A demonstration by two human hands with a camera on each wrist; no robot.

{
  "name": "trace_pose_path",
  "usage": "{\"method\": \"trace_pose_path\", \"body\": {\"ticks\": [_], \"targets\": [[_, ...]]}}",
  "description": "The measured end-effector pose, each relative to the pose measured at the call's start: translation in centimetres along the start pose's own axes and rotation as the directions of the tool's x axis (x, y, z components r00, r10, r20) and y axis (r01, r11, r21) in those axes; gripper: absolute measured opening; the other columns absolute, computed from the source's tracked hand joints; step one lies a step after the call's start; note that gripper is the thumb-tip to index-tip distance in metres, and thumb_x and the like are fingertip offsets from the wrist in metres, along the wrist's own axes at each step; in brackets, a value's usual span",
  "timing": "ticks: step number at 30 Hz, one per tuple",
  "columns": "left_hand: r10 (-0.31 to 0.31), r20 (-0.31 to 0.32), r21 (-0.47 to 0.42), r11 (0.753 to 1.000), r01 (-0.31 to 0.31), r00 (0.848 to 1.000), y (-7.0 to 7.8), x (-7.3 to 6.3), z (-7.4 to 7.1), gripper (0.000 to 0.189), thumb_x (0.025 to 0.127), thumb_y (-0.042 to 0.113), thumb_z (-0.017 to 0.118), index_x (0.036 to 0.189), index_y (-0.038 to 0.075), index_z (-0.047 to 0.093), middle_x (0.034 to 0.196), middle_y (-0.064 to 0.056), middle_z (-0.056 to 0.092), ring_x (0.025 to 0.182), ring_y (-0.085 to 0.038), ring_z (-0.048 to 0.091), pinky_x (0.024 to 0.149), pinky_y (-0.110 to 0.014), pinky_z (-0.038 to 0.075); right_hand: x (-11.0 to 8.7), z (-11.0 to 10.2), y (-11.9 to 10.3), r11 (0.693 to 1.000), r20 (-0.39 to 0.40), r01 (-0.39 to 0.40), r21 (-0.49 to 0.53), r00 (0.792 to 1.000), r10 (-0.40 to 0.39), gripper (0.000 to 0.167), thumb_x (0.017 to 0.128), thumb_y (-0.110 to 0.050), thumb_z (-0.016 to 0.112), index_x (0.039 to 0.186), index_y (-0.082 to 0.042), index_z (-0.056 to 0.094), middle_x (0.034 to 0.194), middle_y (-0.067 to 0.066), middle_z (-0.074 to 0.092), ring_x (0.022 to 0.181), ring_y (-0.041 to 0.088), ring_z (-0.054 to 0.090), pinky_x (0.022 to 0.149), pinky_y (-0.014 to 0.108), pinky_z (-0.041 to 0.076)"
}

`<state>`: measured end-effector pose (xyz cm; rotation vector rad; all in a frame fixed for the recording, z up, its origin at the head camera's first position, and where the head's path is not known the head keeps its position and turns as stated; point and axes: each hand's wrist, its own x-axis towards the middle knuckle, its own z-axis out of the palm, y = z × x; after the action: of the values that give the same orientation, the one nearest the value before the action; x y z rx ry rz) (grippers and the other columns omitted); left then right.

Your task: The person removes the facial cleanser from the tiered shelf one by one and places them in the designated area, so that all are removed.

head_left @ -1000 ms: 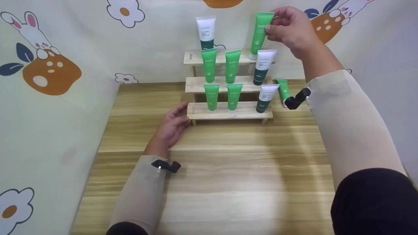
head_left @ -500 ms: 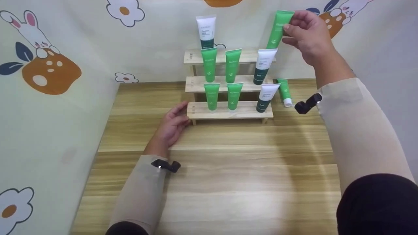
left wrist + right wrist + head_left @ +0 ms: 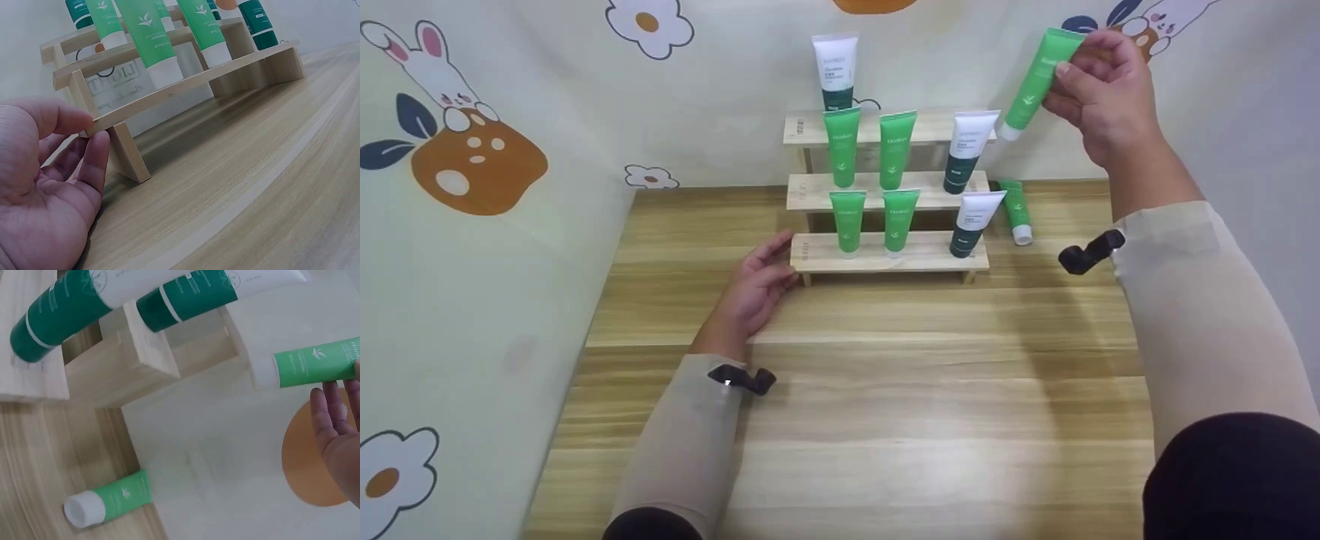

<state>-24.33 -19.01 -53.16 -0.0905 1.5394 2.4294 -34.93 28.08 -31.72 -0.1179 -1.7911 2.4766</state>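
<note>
My right hand (image 3: pixel 1117 105) pinches a green tube (image 3: pixel 1041 82) near its flat end, thumb in front. The tube is tilted in the air just off the right end of the top shelf, white cap down. In the right wrist view, that green tube (image 3: pixel 315 363) lies across the right side with fingers under it. My left hand (image 3: pixel 754 289) is at the left end of a three-step wooden display stand (image 3: pixel 922 261). Its thumb and a finger pinch the corner of the lowest shelf (image 3: pixel 146 104). Green tubes (image 3: pixel 849 223) and a white-and-dark-green tube (image 3: pixel 973 223) stand on that shelf.
The middle shelf holds green tubes (image 3: pixel 895 150) and a white-and-green tube (image 3: pixel 969 150). A white-and-green tube (image 3: pixel 835 71) stands at the top shelf's left. Another green tube (image 3: pixel 1017 212) lies on the wooden table (image 3: pixel 885 390) right of the stand. Patterned cloth (image 3: pixel 540 262) surrounds the table.
My right hand has lifted the green tube off the top shelf and carried it to the right, tilting it more. The left hand has stayed at the stand.
</note>
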Motion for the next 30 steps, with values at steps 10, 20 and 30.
{"method": "trace_pose_path", "body": {"ticks": [10,20,30], "targets": [[0.013,0.007,-0.009,1.000,-0.013,1.000,0.1,0.1,-0.1,0.068,0.097,-0.013,0.057,0.161,0.008,0.047,0.163,-0.005,0.046,0.121,-0.015,0.062,0.093,-0.024,0.059,-0.1,-3.9,1.8,1.000,-0.072,-0.025,-0.013,0.997,0.024,0.051,0.091,-0.006,0.083,0.134,-0.024,0.062,0.127,0.005,0.064,0.116,0.026,0.075,0.091,0.036,0.067],[-0.013,-0.003,0.010,1.000,0.013,1.000,0.1,0.1,0.1,0.070,0.098,-0.013,0.055,0.163,0.008,0.043,0.167,-0.005,0.042,0.121,-0.014,0.061,0.093,-0.023,0.058,-0.2,-7.6,4.6,0.994,-0.119,-0.097,-0.043,0.989,0.092,0.058,0.091,-0.010,0.084,0.141,-0.025,0.059,0.125,0.005,0.064,0.117,0.023,0.074,0.089,0.032,0.067],[-0.014,-0.002,0.005,1.000,0.014,1.000,0.1,0.2,0.0,0.070,0.097,-0.013,0.055,0.163,0.008,0.043,0.169,-0.005,0.041,0.126,-0.016,0.059,0.095,-0.023,0.058,0.0,-10.6,7.7,0.965,-0.119,-0.223,-0.136,0.971,0.207,0.059,0.095,-0.015,0.080,0.148,-0.027,0.057,0.130,0.003,0.061,0.117,0.020,0.070,0.089,0.029,0.067]]}}
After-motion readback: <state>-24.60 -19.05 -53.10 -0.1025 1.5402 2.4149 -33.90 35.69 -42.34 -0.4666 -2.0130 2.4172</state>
